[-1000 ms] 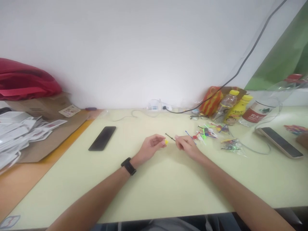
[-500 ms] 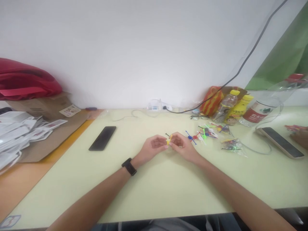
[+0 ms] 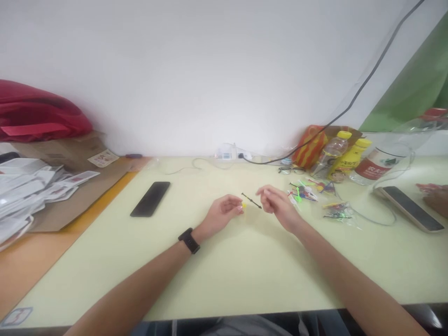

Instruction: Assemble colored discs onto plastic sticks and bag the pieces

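Observation:
My left hand (image 3: 222, 214), a black watch on its wrist, rests on the pale green table (image 3: 224, 280) and pinches a small yellow piece (image 3: 243, 205) at its fingertips. A thin black stick (image 3: 251, 200) lies on the table just right of that piece. My right hand (image 3: 276, 204) hovers beside the stick's right end, fingers loosely curled and slightly apart, with nothing visible in them. A pile of small coloured plastic sticks (image 3: 303, 192) lies just right of my right hand.
A black phone (image 3: 150, 199) lies left of my hands. Bottles (image 3: 341, 160), glasses and a clear bag of sticks (image 3: 336, 211) sit at the right, with a second phone (image 3: 409, 208) and another person's hand (image 3: 436, 198). Cardboard and white packets (image 3: 28, 191) fill the left.
My hands were together on the yellow piece half a second ago. My right hand has drawn away to the right, and the black stick lies uncovered between the hands.

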Action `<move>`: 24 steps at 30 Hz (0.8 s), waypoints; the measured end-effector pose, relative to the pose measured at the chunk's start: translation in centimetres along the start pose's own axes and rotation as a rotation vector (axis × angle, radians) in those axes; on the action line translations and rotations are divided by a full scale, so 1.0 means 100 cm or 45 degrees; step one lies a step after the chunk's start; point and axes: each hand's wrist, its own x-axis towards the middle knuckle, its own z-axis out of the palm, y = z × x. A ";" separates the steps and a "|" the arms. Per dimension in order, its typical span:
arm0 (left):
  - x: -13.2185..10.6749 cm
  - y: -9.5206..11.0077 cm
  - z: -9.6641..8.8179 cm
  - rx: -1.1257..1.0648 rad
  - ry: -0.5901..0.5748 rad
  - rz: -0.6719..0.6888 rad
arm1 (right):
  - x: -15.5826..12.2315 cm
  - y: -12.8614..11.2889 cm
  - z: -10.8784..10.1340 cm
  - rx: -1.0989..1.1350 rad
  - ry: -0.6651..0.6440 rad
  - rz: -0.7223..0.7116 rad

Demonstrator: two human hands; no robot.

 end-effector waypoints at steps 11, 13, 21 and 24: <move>-0.001 0.002 -0.001 -0.012 -0.030 0.027 | -0.001 0.018 0.011 -0.163 -0.184 0.109; -0.001 0.002 -0.001 -0.015 -0.031 0.027 | -0.001 0.017 0.011 -0.176 -0.200 0.082; -0.001 -0.001 -0.002 -0.030 -0.037 0.043 | -0.001 0.017 0.014 -0.227 0.040 -0.058; -0.001 0.001 -0.002 -0.014 -0.046 0.052 | -0.002 0.022 0.012 -0.374 0.058 -0.097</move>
